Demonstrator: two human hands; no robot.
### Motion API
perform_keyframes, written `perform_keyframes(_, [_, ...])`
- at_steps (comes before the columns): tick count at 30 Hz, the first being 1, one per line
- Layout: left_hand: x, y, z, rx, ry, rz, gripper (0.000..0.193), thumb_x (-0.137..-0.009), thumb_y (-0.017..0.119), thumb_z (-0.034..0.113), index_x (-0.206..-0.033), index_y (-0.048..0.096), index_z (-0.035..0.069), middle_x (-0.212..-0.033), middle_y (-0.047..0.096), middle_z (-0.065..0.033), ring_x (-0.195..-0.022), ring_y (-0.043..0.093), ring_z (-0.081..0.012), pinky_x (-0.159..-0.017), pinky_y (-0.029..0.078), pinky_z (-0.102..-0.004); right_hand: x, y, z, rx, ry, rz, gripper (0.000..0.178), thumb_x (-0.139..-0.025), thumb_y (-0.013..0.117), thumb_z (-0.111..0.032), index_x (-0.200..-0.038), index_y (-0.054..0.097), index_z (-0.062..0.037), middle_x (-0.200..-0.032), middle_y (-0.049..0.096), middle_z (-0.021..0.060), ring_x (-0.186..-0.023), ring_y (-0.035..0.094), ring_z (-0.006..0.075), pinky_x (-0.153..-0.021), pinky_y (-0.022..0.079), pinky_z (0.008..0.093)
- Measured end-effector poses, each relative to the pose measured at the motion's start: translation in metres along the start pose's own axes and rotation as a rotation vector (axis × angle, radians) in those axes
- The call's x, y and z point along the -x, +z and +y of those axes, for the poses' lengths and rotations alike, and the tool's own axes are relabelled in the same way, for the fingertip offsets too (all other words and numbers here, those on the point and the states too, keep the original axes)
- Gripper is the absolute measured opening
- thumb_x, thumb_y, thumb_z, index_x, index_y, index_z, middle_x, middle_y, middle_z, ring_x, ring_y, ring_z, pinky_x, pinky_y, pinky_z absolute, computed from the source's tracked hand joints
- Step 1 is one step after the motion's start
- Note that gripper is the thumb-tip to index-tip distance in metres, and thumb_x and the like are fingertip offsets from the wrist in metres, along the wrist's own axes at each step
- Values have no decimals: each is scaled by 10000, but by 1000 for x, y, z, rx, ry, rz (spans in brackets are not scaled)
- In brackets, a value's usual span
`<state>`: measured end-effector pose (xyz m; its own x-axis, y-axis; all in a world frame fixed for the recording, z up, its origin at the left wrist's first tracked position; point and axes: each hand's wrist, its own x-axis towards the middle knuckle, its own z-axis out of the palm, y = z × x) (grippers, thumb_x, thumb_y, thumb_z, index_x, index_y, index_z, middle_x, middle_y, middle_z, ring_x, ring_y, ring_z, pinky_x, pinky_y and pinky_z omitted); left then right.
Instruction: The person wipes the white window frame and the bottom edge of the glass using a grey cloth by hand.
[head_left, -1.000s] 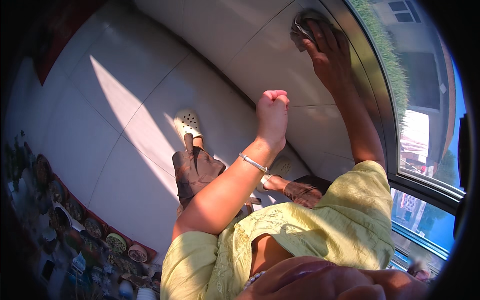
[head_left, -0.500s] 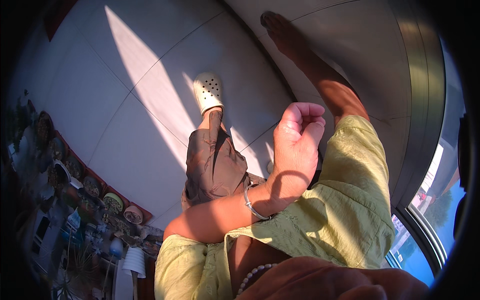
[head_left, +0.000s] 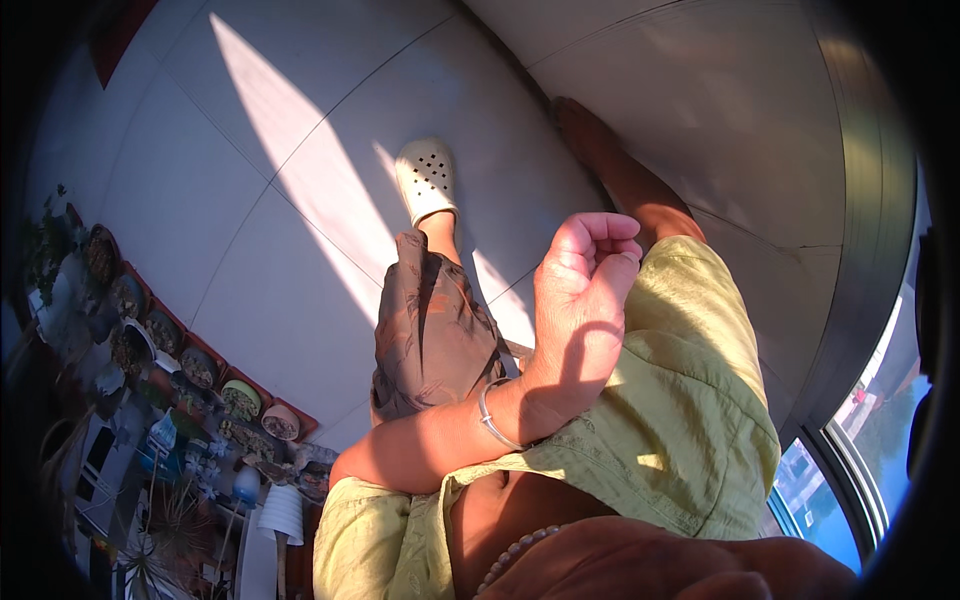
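Note:
My left hand (head_left: pixel 582 305) is raised in front of my body with a silver bangle at the wrist. Its fingers curl in toward the thumb, and nothing shows between them. From the yellow-green sleeve (head_left: pixel 705 340) my right arm stretches away toward the base of the pale wall. The right hand (head_left: pixel 582 128) is small and in dark shade. Its fingers cannot be made out, nor can I tell whether it touches the wall (head_left: pixel 700 90). Below is one cream clog (head_left: pixel 427 178) with holes, under a brown trouser leg (head_left: pixel 430 330).
Potted plants (head_left: pixel 240 400) line the left side in reddish trays, beside a white ribbed lampshade-like object (head_left: pixel 282 515). Large pale tiles (head_left: pixel 240 270) carry a bright sunlit streak. A metal-framed window (head_left: pixel 850 450) curves along the right.
My right hand has drawn back and lower, nearer to my body. The left hand has shifted slightly left, still curled. The view has tilted a little.

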<state>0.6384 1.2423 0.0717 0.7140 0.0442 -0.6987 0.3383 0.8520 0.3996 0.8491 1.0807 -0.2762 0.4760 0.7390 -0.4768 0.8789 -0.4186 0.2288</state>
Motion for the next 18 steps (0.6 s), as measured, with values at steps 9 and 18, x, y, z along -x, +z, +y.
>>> perform_keyframes(9, [-21, 20, -13, -123, 160, -39, 151, -891, 575, 54, -1024, 640, 26, -879, 625, -19, -812, 575, -107, -737, 459, -267, 161, -164, 42, 283, 92, 354, 268, -888, 583, -195, -1085, 727, -84, -1433, 532, 94, -1396, 399, 232, -1174, 296, 397])
perform_keyframes(18, [-37, 35, -19, -28, 115, -105, 147, -901, 528, 54, -1026, 606, 55, -870, 615, -10, -772, 565, -95, -680, 446, -249, 286, -344, 83, 579, 580, 741, 327, -880, 625, -115, -1200, 677, -81, -1431, 540, 82, -1373, 451, 230, -1147, 345, 442])
